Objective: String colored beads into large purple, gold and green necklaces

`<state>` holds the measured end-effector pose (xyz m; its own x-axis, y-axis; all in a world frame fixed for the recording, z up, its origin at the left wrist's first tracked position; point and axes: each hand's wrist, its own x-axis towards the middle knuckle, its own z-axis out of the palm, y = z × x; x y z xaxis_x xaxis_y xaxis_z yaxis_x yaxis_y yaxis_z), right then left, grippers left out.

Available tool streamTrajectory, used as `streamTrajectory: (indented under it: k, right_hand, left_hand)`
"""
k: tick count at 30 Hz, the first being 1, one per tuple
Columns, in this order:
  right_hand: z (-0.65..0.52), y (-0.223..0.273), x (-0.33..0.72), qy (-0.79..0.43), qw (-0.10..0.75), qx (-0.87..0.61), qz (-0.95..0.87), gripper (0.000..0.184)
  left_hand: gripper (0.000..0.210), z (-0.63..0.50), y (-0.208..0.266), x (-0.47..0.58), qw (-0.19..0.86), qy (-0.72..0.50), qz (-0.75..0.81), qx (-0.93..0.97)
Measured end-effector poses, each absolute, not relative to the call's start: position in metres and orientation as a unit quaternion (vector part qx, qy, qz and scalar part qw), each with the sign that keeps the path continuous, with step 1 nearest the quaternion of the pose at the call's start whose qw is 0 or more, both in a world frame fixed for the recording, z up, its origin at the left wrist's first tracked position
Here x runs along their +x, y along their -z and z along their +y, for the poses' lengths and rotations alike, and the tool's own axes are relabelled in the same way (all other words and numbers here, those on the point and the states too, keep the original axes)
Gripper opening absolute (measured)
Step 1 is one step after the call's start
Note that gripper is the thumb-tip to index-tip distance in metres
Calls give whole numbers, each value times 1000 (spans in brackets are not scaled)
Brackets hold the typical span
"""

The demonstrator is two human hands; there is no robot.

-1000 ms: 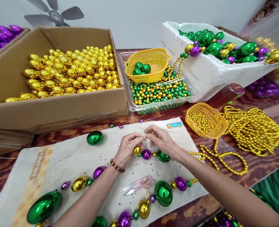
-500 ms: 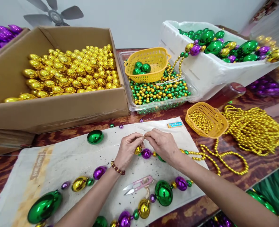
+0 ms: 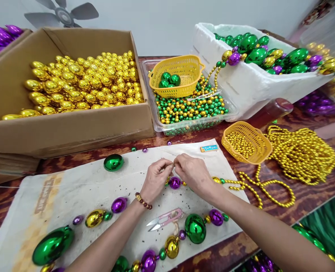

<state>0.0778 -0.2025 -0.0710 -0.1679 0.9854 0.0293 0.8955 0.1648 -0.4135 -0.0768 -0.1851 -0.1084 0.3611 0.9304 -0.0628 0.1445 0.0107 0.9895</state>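
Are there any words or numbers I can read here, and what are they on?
None reads clearly.
White cloth: brown print on a yellowish band, too blurred to read.
Small blue-and-orange packet: pale marks, too small to read.

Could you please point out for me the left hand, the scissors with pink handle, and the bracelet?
Left hand (image 3: 156,176): head view, middle of the hand.
Scissors (image 3: 166,214): head view, on the pink handle.
Bracelet (image 3: 143,201): head view, on its beads.
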Motion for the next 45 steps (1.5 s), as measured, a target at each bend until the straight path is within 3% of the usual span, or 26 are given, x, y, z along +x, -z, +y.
streamTrajectory:
  k: [6, 9, 19, 25, 29, 38, 41, 45]
  right_hand:
    - [-201, 94, 81, -416, 409, -553, -594, 7]
    - [-198, 97, 83, -505, 452, -513, -526, 9]
    - [-189, 93, 90, -521, 413, -520, -537, 13]
    - [-183, 87, 104, -244, 347, -585, -691, 17]
    - [-184, 85, 106, -151, 309, -579, -740, 18]
    - [-188, 74, 111, -266, 338, -554, -713, 17]
    - [-192, 71, 107, -272, 339, -545, -717, 17]
    - [-193, 72, 104, -245, 338, -544, -728, 15]
  left_hand:
    - [20, -182, 108, -76, 640, -375, 443, 504]
    - [20, -181, 107, -76, 644, -385, 444, 490]
    - [20, -182, 103, -75, 627, -373, 432, 530]
    - [22, -181, 105, -75, 601, -340, 439, 575]
    - [22, -180, 105, -74, 585, -324, 436, 603]
    - [21, -178, 98, -80, 581, -314, 420, 622]
    - [28, -179, 90, -79, 584, -323, 407, 624]
    - [18, -183, 86, -70, 608, -350, 386, 599]
